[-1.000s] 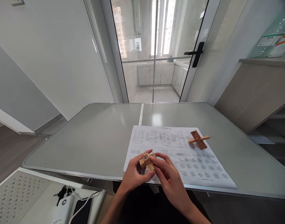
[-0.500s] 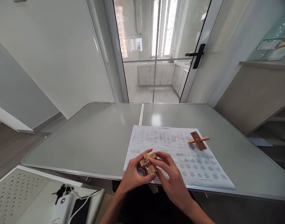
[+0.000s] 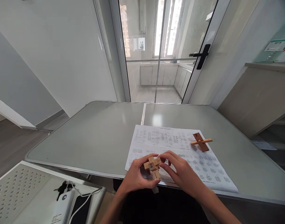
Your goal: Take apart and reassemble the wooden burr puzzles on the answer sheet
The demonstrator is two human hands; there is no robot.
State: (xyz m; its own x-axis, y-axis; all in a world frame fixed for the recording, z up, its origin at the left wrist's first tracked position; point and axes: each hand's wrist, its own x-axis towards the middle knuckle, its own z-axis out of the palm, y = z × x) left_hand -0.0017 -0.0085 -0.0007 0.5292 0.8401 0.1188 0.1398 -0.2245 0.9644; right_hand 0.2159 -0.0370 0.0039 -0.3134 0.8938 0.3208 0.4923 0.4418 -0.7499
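The left hand (image 3: pixel 136 177) grips a cluster of interlocked wooden blocks (image 3: pixel 152 166), thumb below and fingers round the far side. The cluster is held above the near edge of a paper sheet (image 3: pixel 159 148), with a face marked 2 showing. The right hand (image 3: pixel 179 169) has its fingers bent, the tips at the right end of the cluster; whether they pinch that block or only touch it cannot be told.

The step in hand looks like adjusting how the blocks sit together. Working that right-hand block would call for a steady left grip and a light, straight push or pull, since a skewed one could jam the joint.

The sheet, covered in small printed diagrams, lies on a grey surface (image 3: pixel 98 137) crossed by a pale strip (image 3: pixel 143 114). A wooden cross (image 3: pixel 201 142), a flat plate with a stick through it, rests at the sheet's right side.

At lower left, a white tray (image 3: pixel 18 194) with a perforated side holds keys (image 3: pixel 62 188), a white device (image 3: pixel 63 206), a dark slab (image 3: pixel 80 209) and a cable (image 3: pixel 85 201). Beyond the surface stands a glass door (image 3: pixel 136 74) with a black handle (image 3: pixel 203 57). A shelf (image 3: pixel 265 99) on the right carries a clear bottle (image 3: pixel 277 51).
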